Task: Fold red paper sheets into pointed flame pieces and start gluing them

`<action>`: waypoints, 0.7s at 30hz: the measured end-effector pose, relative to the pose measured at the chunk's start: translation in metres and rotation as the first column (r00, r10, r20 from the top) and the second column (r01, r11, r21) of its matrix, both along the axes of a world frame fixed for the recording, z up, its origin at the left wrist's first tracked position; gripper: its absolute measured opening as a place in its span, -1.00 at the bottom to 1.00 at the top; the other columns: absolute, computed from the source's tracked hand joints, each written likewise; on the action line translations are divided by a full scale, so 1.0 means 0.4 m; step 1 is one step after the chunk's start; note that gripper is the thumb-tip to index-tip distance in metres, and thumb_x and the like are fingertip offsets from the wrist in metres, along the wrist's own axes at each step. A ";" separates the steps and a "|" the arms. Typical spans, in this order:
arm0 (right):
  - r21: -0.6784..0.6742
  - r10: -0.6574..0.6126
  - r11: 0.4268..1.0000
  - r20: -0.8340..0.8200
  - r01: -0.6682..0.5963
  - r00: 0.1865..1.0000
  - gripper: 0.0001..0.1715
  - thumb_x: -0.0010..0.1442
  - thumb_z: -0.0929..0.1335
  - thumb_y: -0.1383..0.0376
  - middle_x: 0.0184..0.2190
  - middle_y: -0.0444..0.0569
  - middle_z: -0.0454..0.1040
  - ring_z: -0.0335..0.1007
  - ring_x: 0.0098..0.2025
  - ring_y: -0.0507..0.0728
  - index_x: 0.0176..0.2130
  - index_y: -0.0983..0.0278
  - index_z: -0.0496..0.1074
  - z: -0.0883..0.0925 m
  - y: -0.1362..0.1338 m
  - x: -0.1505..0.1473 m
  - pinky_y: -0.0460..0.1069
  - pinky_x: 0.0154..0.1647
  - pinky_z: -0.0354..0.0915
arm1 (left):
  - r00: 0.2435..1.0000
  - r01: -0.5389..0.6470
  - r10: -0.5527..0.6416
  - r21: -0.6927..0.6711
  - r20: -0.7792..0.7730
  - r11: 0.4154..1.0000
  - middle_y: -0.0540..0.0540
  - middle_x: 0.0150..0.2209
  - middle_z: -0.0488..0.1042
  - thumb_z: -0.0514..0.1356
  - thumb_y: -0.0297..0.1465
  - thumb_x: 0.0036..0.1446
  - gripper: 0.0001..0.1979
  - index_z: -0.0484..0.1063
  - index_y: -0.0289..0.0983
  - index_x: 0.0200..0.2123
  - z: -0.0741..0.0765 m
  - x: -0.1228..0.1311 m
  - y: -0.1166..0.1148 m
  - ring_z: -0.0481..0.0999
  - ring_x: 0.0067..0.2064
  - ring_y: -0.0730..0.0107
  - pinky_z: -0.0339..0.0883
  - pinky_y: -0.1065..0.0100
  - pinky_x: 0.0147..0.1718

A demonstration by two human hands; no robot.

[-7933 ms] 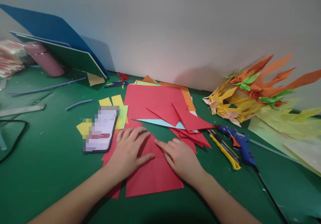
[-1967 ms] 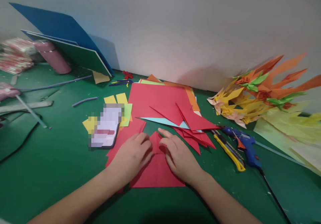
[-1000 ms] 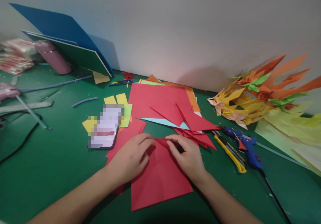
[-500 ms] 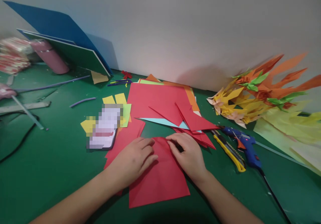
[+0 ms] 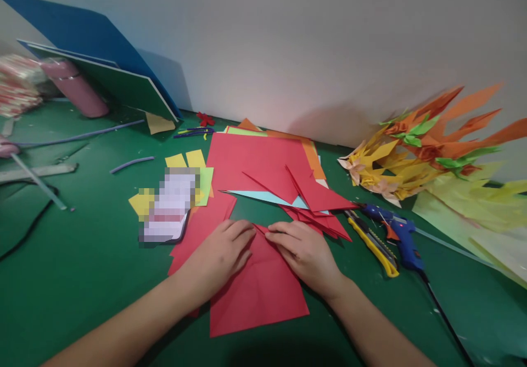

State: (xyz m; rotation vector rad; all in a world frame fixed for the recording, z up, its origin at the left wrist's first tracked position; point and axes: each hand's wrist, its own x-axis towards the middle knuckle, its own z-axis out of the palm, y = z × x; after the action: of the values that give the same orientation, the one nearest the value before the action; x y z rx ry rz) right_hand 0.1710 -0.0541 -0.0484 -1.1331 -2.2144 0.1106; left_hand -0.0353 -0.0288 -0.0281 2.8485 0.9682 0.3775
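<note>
A red sheet of paper (image 5: 259,295) with faint creases lies in front of me on the green table. My left hand (image 5: 226,249) is closed at the sheet's upper left side, its curled fingers pressing the far edge. On the upper right side, my right hand (image 5: 300,252) has its fingers pressed together on the same edge, where a narrow strip looks folded up between the hands. The fingertips are close but apart. Parts of the sheet's sides are hidden beneath both hands. More red paper (image 5: 206,221) lies beside and partly under my left forearm.
Folded red pieces (image 5: 325,191) and a stack of coloured paper (image 5: 255,153) lie beyond. A phone (image 5: 168,208) is at left. A yellow utility knife (image 5: 373,243), a blue glue gun (image 5: 397,230) and paper flowers (image 5: 428,142) are at right. A pink bottle (image 5: 78,90) leans against boards.
The right hand's thumb and fingers have come together and lie flatter on the far edge. Left fingers have drawn in slightly. The whole view has shifted a little.
</note>
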 end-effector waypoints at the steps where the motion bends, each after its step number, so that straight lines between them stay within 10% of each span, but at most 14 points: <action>1: 0.006 0.004 1.000 0.008 -0.004 1.000 -0.67 0.38 0.18 0.35 -0.19 0.03 0.58 0.46 -0.27 0.14 -0.18 0.29 0.51 0.000 0.000 0.001 0.03 -0.29 0.38 | 1.000 0.003 -0.003 0.003 0.008 1.000 -0.19 -0.08 0.48 0.03 -0.54 0.26 -0.73 0.42 -0.34 -0.04 0.000 0.000 0.000 0.47 -0.06 0.19 0.40 0.16 -0.04; 21: 0.048 0.037 0.998 0.075 -0.040 0.996 -0.66 0.36 0.19 0.38 -0.18 0.10 0.59 0.48 -0.25 0.16 -0.15 0.37 0.52 0.003 0.000 0.009 0.04 -0.27 0.43 | 1.000 0.016 -0.016 0.110 0.001 0.994 -0.20 -0.08 0.49 -0.01 -0.53 0.28 -0.73 0.43 -0.38 -0.05 -0.012 0.004 -0.004 0.47 -0.09 0.19 0.40 0.20 -0.12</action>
State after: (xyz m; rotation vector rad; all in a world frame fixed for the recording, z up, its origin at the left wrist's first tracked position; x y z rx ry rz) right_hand 0.1747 -0.0540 -0.0471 -1.0840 -2.2924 0.0302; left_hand -0.0339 -0.0305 -0.0327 2.9515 0.9528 0.4456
